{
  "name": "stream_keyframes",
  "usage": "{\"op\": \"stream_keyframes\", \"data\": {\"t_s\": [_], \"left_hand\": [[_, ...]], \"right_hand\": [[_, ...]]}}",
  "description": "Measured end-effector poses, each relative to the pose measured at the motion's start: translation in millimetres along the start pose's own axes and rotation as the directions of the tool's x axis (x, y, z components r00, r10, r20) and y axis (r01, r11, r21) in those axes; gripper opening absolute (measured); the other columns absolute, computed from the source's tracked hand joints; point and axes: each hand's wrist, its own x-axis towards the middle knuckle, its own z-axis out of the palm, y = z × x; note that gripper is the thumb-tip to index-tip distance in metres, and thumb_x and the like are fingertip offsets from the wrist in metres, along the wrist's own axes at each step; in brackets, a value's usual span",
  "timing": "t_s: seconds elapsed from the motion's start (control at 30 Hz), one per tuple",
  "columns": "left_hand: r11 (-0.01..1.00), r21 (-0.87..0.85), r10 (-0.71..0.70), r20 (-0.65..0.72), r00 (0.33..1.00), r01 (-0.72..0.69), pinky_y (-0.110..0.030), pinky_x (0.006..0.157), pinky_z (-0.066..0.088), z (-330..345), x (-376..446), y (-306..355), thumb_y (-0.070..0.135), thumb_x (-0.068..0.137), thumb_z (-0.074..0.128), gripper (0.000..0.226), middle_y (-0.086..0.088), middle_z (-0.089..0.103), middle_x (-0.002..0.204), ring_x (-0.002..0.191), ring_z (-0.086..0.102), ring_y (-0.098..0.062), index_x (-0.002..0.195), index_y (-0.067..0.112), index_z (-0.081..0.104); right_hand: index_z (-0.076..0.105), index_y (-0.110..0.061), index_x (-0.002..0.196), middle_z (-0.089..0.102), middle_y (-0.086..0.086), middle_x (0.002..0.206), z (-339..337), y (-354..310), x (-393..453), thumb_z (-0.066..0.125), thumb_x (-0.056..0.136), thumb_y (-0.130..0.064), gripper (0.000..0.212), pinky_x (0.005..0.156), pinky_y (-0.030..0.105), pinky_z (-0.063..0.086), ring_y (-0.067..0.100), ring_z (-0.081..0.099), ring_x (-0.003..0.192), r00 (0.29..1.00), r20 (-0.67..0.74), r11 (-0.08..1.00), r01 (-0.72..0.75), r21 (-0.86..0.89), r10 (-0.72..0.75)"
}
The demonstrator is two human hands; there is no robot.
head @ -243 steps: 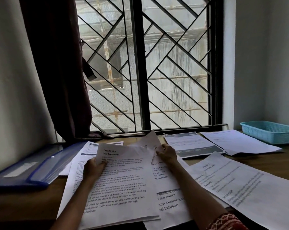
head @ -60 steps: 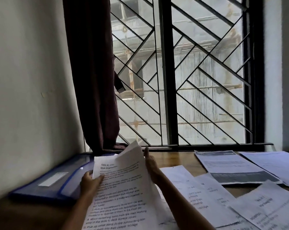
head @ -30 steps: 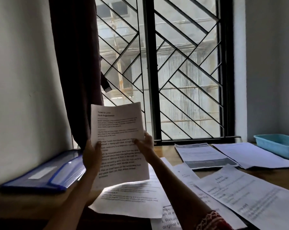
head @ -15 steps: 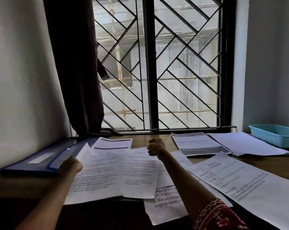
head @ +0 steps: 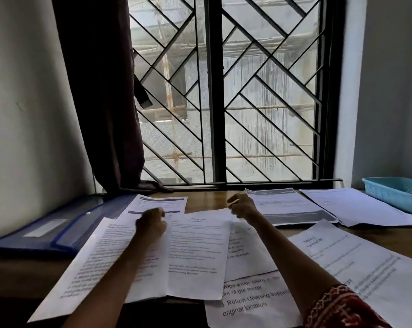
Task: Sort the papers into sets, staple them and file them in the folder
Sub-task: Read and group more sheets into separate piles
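My left hand: my left hand [head: 150,223] lies curled over the seam where two white printed sheets meet, knuckles up; I cannot tell whether my fingers pinch an edge or only rest there.
My right hand: my right hand [head: 241,205] hovers with fingers curled in, just above the far edge of the spread; it seems to hold nothing, though the fingertips are hidden from me.
Papers: the long left white printed sheet [head: 101,263] and the centre white printed sheet [head: 196,252] lie side by side on the brown wooden desk [head: 207,200], overlapping further loose pages [head: 250,301]; more pages [head: 287,204] sit near the window.
Folder: the flat blue plastic folder [head: 49,230] lies at the far left against the wall, just beside the left sheet.
Basket: a light blue plastic basket [head: 396,192] stands at the far right.
Risk, mixing: the sheets overlap loosely, so I judge a careless drag could shuffle pages from different sets together.
Risk, falling: the nearest pages hang over the desk's front edge; my forearms lying across them could nudge them off.
Risk, reading: the light is dim and the print small, so I might match the wrong headings.
Stapler: I see none in view.
Change: a second ago I held one sheet upright in both hands before the window; now it is down flat and my left hand has moved rightward over it.
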Motion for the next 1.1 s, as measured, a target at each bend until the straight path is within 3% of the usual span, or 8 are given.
{"op": "stream_keyframes", "data": {"t_s": [0.07,0.2,0.37,0.5,0.6,0.8,1.0,1.1], "left_hand": [[0.988,-0.096,0.123,0.035,0.992,-0.119,-0.030,0.092,0.045,15.0,7.8,19.7,0.021,0.086,0.057,0.026,-0.005,0.063,0.117,0.115,0.053,-0.024,0.111,0.015,0.061],[0.949,-0.220,0.261,0.139,0.955,-0.227,-0.030,0.097,0.043,40.1,19.1,60.2,0.023,0.088,0.059,0.033,-0.008,0.060,0.123,0.118,0.052,-0.025,0.119,0.015,0.059],[0.915,-0.292,0.334,0.153,0.930,-0.280,-0.038,0.101,0.040,67.5,27.7,85.5,0.019,0.088,0.059,0.051,-0.008,0.053,0.132,0.124,0.047,-0.027,0.135,0.014,0.040],[0.898,-0.293,0.338,-0.018,0.941,-0.328,-0.037,0.097,0.041,74.0,34.3,82.7,0.014,0.087,0.059,0.029,-0.011,0.064,0.117,0.114,0.055,-0.029,0.116,0.010,0.060],[0.870,-0.321,0.337,-0.164,0.927,-0.373,-0.038,0.094,0.042,69.1,35.9,81.3,0.014,0.086,0.060,0.017,-0.009,0.068,0.106,0.106,0.059,-0.029,0.100,0.011,0.069],[0.882,-0.320,0.319,-0.131,0.938,-0.345,-0.043,0.103,0.035,68.8,33.7,77.7,0.014,0.089,0.055,0.026,0.000,0.065,0.118,0.116,0.054,-0.022,0.112,0.017,0.065],[0.957,-0.188,0.201,-0.120,0.972,-0.221,-0.044,0.108,0.026,68.9,35.4,72.7,0.014,0.093,0.051,0.024,-0.007,0.061,0.122,0.122,0.046,-0.027,0.113,0.012,0.062],[0.970,-0.179,0.151,-0.090,0.984,-0.165,-0.041,0.100,0.037,69.0,39.3,59.7,0.015,0.091,0.053,0.023,-0.010,0.061,0.119,0.119,0.048,-0.031,0.110,0.012,0.065]], "right_hand": [[0.060,-0.009,0.108,0.063,0.011,0.093,1.2,0.4,4.2,0.071,0.076,-0.006,0.034,0.053,0.022,0.042,0.013,0.054,0.065,0.991,0.127,0.995,-0.017,-0.102,0.030],[0.053,-0.014,0.126,0.055,0.007,0.120,7.4,-1.4,9.0,0.079,0.074,-0.019,0.058,0.052,0.011,0.034,0.014,0.052,0.093,0.950,0.307,0.956,0.030,-0.293,0.064],[0.051,0.000,0.123,0.056,0.010,0.102,11.2,10.5,17.2,0.071,0.074,0.005,0.054,0.059,0.012,0.047,0.017,0.055,0.086,0.957,0.287,0.999,0.032,0.025,-0.038],[0.051,0.008,0.118,0.055,0.005,0.072,3.4,11.1,12.7,0.059,0.083,0.011,0.036,0.040,0.009,0.036,0.009,0.051,0.060,0.965,0.239,0.963,0.039,0.267,-0.105],[0.056,0.000,0.108,0.058,0.002,0.070,6.6,16.0,14.6,0.056,0.087,0.005,0.021,0.040,0.012,0.030,0.002,0.054,0.051,0.969,0.228,0.946,0.020,0.323,-0.098],[0.057,-0.006,0.095,0.064,0.007,0.076,6.5,21.9,12.3,0.056,0.090,-0.004,0.005,0.041,0.017,0.036,0.007,0.060,0.054,0.962,0.254,0.941,0.009,0.338,-0.100],[0.066,-0.005,0.103,0.071,0.011,0.098,-1.7,27.1,29.2,0.056,0.089,-0.011,0.018,0.077,0.029,0.049,0.022,0.065,0.089,0.973,-0.228,0.998,-0.031,0.058,0.043],[0.065,-0.012,0.108,0.067,0.010,0.112,-3.3,37.9,31.4,0.056,0.085,-0.013,0.024,0.085,0.027,0.047,0.025,0.061,0.105,0.961,-0.262,0.992,-0.108,-0.068,0.086]]}}
